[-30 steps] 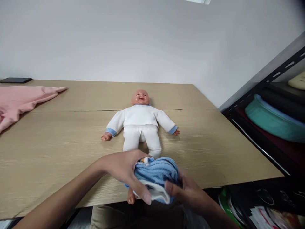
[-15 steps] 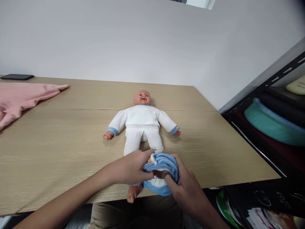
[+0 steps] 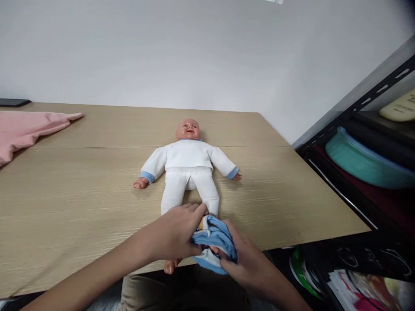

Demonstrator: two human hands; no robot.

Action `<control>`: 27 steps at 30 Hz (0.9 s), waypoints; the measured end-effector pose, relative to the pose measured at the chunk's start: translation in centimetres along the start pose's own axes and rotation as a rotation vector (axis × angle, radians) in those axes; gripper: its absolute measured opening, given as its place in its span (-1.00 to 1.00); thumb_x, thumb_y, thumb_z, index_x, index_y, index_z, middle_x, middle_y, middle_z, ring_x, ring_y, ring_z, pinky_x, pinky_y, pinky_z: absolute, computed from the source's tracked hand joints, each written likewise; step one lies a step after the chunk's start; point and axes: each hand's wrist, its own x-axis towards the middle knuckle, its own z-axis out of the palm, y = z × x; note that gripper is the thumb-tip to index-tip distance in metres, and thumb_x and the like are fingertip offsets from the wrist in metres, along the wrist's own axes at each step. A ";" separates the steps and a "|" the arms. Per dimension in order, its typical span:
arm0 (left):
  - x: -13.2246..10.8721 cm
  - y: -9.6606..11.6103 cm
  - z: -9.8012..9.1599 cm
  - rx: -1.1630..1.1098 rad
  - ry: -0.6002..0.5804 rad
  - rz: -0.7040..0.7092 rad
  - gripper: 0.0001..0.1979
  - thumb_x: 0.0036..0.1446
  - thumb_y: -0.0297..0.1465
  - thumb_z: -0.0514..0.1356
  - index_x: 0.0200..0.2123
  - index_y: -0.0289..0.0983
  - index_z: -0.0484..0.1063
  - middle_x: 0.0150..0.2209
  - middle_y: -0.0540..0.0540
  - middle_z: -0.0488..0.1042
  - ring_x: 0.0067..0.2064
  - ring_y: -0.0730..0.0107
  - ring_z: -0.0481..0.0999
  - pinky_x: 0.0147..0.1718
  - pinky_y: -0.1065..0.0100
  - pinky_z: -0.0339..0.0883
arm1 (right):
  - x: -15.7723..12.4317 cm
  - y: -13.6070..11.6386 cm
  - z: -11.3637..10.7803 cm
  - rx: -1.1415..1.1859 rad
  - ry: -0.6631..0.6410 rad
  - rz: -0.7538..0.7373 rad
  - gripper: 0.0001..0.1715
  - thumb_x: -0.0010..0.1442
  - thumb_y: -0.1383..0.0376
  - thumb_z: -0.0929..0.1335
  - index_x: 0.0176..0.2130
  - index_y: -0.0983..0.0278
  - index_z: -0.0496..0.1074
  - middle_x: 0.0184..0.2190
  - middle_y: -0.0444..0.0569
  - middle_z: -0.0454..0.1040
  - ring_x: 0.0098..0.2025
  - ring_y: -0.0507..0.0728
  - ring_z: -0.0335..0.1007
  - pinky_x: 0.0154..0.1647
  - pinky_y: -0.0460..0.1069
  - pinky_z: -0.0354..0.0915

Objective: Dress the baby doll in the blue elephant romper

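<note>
A baby doll (image 3: 189, 155) in a white top with blue cuffs and white cloth legs lies on its back on the wooden table, feet toward me. Bunched blue and white doll pants (image 3: 214, 237) surround the doll's foot on the right side, and its toes show inside the opening. My left hand (image 3: 181, 229) is closed on the left edge of the pants. On the opposite edge, my right hand (image 3: 238, 250) grips the fabric with its thumb inside the opening. The doll's other foot (image 3: 170, 265) pokes out below my left wrist.
Pink cloth (image 3: 29, 129) lies on the table's left side, with a dark flat object (image 3: 14, 103) behind it. To the right stands a black shelf rack (image 3: 359, 108) holding a teal basin (image 3: 366, 162) and a pale bottle (image 3: 400, 106). The table's front edge is close to my lap.
The pants have been drawn closer around the doll's foot, and the toes now show in the opening. Both hands keep their hold. The view has shifted slightly.
</note>
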 end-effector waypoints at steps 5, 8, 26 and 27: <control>-0.1 -1.5 -0.1 -0.235 0.060 0.070 -0.56 0.11 -0.39 0.38 0.04 -0.18 0.37 -0.07 -0.07 0.58 -0.10 0.13 0.58 -0.12 0.24 0.34 | 0.3 2.1 1.6 -0.038 0.224 -0.185 -0.42 0.28 0.44 0.39 0.23 0.11 0.35 -0.02 -0.03 0.59 0.01 0.24 0.61 0.07 0.12 0.50; 0.0 -1.9 -0.3 -0.352 0.071 0.073 -0.52 0.04 -0.43 0.39 0.03 -0.16 0.36 -0.11 -0.01 0.56 -0.14 0.18 0.55 -0.10 0.24 0.34 | 0.9 3.0 1.9 -0.120 0.352 -0.407 -0.33 0.25 0.49 0.39 0.26 0.05 0.35 0.13 0.01 0.49 0.19 0.25 0.52 0.23 0.14 0.46; 0.2 -3.1 -0.9 -0.629 0.196 0.042 -0.74 0.37 -0.20 0.36 0.00 -0.20 0.52 -0.08 -0.03 0.53 -0.01 0.17 0.53 0.01 0.24 0.40 | 7.5 2.1 -6.4 0.232 -0.188 -0.233 -0.51 0.31 -0.01 0.57 0.04 0.22 0.51 -0.11 -0.10 0.55 -0.08 0.17 0.50 -0.03 0.03 0.42; 0.3 -3.0 -1.1 -0.650 0.191 0.009 -0.67 0.34 -0.15 0.39 0.03 -0.20 0.51 -0.10 -0.02 0.53 -0.04 0.17 0.53 -0.03 0.25 0.41 | 7.9 1.9 -6.7 0.239 -0.214 -0.242 -0.46 0.27 -0.02 0.59 0.04 0.22 0.49 -0.13 -0.11 0.52 -0.10 0.15 0.48 -0.06 0.01 0.41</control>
